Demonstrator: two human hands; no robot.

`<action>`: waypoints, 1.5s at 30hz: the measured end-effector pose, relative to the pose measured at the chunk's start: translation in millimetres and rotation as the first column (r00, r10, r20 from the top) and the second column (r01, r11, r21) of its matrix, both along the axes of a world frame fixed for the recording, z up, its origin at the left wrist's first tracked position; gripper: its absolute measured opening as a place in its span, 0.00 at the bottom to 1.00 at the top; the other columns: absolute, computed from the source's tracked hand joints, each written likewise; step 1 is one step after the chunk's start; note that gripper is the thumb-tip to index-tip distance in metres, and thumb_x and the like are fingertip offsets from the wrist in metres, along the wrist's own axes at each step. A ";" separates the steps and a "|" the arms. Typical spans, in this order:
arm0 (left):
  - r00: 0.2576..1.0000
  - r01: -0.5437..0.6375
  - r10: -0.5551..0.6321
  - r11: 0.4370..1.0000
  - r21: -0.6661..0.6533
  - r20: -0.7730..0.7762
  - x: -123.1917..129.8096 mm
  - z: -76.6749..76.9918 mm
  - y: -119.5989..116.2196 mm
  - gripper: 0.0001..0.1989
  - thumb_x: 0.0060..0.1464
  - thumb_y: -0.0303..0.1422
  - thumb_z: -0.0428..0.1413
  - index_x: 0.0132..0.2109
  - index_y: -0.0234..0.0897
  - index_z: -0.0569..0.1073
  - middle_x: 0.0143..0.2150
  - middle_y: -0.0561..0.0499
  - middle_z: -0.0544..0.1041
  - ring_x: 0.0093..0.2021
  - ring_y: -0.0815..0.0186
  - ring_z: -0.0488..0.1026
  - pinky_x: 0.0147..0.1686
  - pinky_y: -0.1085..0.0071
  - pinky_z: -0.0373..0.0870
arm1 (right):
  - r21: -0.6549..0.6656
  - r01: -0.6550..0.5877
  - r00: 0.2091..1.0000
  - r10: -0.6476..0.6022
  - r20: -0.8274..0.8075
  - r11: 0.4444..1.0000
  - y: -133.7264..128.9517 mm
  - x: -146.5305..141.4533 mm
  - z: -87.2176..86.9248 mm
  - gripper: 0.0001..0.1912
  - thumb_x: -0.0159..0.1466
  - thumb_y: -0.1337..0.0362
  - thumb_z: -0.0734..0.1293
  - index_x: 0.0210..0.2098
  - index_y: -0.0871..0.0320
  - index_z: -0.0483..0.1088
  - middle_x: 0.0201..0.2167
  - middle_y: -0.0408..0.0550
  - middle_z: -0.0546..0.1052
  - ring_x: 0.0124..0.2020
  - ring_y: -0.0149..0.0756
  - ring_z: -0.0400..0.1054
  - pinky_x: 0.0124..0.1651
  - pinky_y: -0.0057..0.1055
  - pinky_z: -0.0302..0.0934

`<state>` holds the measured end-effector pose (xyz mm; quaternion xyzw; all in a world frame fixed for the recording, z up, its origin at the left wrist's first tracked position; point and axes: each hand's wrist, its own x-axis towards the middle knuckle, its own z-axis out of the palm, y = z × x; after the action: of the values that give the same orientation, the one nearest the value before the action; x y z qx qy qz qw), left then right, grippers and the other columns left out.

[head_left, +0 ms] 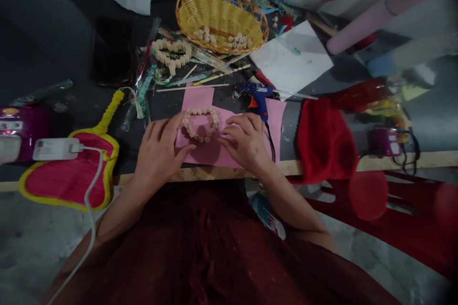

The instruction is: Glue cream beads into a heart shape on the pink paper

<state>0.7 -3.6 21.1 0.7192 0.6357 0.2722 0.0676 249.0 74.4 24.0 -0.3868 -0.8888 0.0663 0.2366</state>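
A ring of small cream-coloured knobbly pieces (208, 138), roughly heart-shaped, lies on pink paper (229, 158) at the table's front edge. My left hand (159, 145) rests at its left side, fingers stretched and thumb apart, fingertips close to the ring. To the right of the ring, my right hand (246, 142) hovers over the paper with its fingers bent and spread. Nothing shows in either hand. Just beyond my right hand lies a blue glue gun (263, 102) with a glue stick in its back and a black cord.
Behind stands a yellow wicker basket (222, 14) with cream pieces inside. Left of it are a cream heart-shaped piece (172, 53) and a dark phone (112, 52). A pink-and-yellow fan (71, 167) with a white charger (55, 148) lies left; red cloth (322, 143) lies right.
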 end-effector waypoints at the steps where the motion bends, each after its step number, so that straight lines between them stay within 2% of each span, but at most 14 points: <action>1: 1.000 -0.012 0.012 1.000 -0.017 -0.001 -0.5 -0.1 3.0 0.39 0.64 0.50 0.59 0.73 0.35 0.61 0.60 0.37 0.77 0.57 0.45 0.72 0.60 0.48 0.68 | -0.011 -0.029 1.000 0.029 0.008 1.000 1.2 -0.7 -0.5 0.06 0.70 0.58 0.72 0.40 0.53 0.77 0.48 0.49 0.80 0.54 0.47 0.64 0.57 0.46 0.57; 3: 1.000 -0.011 0.011 0.999 -0.051 -0.011 -2.1 -2.5 8.3 0.50 0.59 0.55 0.62 0.76 0.34 0.53 0.63 0.34 0.74 0.60 0.43 0.70 0.62 0.45 0.67 | -0.010 -0.089 0.996 0.089 0.006 0.996 3.7 -3.2 -1.6 0.06 0.70 0.58 0.72 0.41 0.52 0.78 0.48 0.48 0.80 0.54 0.47 0.63 0.57 0.45 0.57; 5: 1.000 0.004 -0.006 0.997 -0.083 -0.026 -4.2 -6.7 11.6 0.54 0.57 0.55 0.64 0.77 0.34 0.49 0.64 0.33 0.73 0.61 0.41 0.69 0.64 0.43 0.65 | 0.012 -0.141 0.990 0.141 -0.015 0.990 6.5 -6.3 -2.5 0.06 0.70 0.58 0.72 0.43 0.51 0.78 0.48 0.47 0.80 0.54 0.46 0.63 0.57 0.45 0.56; 8: 0.999 0.008 -0.013 0.993 -0.115 -0.043 -6.7 -12.0 12.8 0.55 0.56 0.51 0.66 0.78 0.35 0.47 0.65 0.33 0.72 0.63 0.39 0.68 0.65 0.40 0.63 | 0.016 -0.207 0.978 0.207 -0.036 0.978 10.8 -10.9 -3.9 0.06 0.71 0.57 0.71 0.44 0.51 0.78 0.48 0.47 0.81 0.53 0.45 0.62 0.57 0.45 0.56; 13: 0.996 0.043 -0.050 0.994 -0.100 -0.072 -6.9 -15.6 9.9 0.53 0.57 0.48 0.66 0.78 0.34 0.48 0.63 0.33 0.74 0.64 0.39 0.67 0.67 0.40 0.61 | 0.005 -0.252 0.966 0.252 -0.055 0.968 13.5 -14.0 -7.9 0.07 0.70 0.56 0.72 0.36 0.50 0.79 0.46 0.45 0.81 0.52 0.43 0.62 0.58 0.44 0.55; 21: 0.997 0.033 -0.038 0.997 -0.071 -0.071 -5.9 -17.0 8.6 0.50 0.60 0.57 0.61 0.77 0.36 0.52 0.61 0.34 0.74 0.65 0.42 0.67 0.70 0.41 0.58 | 0.034 -0.209 0.973 0.212 -0.095 0.977 12.5 -13.8 -10.3 0.06 0.66 0.58 0.76 0.33 0.49 0.79 0.44 0.43 0.81 0.52 0.42 0.61 0.60 0.45 0.53; 28: 0.997 0.021 -0.026 0.997 -0.070 -0.066 -5.0 -14.8 8.6 0.49 0.59 0.56 0.63 0.77 0.40 0.52 0.63 0.35 0.71 0.65 0.41 0.67 0.69 0.40 0.59 | -0.010 -0.189 0.982 0.189 -0.006 0.982 11.8 -12.9 -13.4 0.04 0.67 0.56 0.75 0.35 0.45 0.80 0.45 0.39 0.80 0.52 0.42 0.61 0.61 0.45 0.51; 34: 0.998 0.036 -0.038 0.998 -0.048 -0.048 -5.3 -15.5 9.2 0.49 0.60 0.56 0.62 0.77 0.38 0.52 0.62 0.34 0.71 0.65 0.41 0.67 0.69 0.40 0.60 | -0.023 -0.175 0.983 0.176 0.057 0.984 12.3 -12.4 -11.1 0.04 0.68 0.55 0.74 0.35 0.43 0.81 0.45 0.40 0.81 0.50 0.42 0.63 0.60 0.45 0.53; 39: 0.998 0.047 -0.050 0.998 -0.051 -0.048 -5.6 -14.5 9.0 0.49 0.61 0.55 0.61 0.77 0.36 0.53 0.62 0.33 0.71 0.65 0.41 0.67 0.69 0.40 0.61 | 0.016 -0.194 0.980 0.194 -0.048 0.981 13.3 -12.4 -11.6 0.06 0.68 0.55 0.74 0.34 0.46 0.79 0.44 0.40 0.81 0.51 0.42 0.62 0.61 0.44 0.54; 45: 1.000 0.021 -0.023 0.996 -0.091 -0.015 -5.5 -15.9 10.7 0.46 0.62 0.55 0.59 0.76 0.39 0.53 0.63 0.35 0.73 0.66 0.42 0.67 0.69 0.41 0.61 | -0.110 -0.132 0.991 0.128 -0.042 0.985 17.4 -8.4 -9.7 0.07 0.67 0.52 0.75 0.38 0.47 0.80 0.45 0.45 0.80 0.52 0.44 0.62 0.59 0.46 0.55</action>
<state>-4.8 7.1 5.3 0.7244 0.6400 0.2367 0.0982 240.6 91.8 14.3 -0.3394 -0.9028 0.1380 0.2250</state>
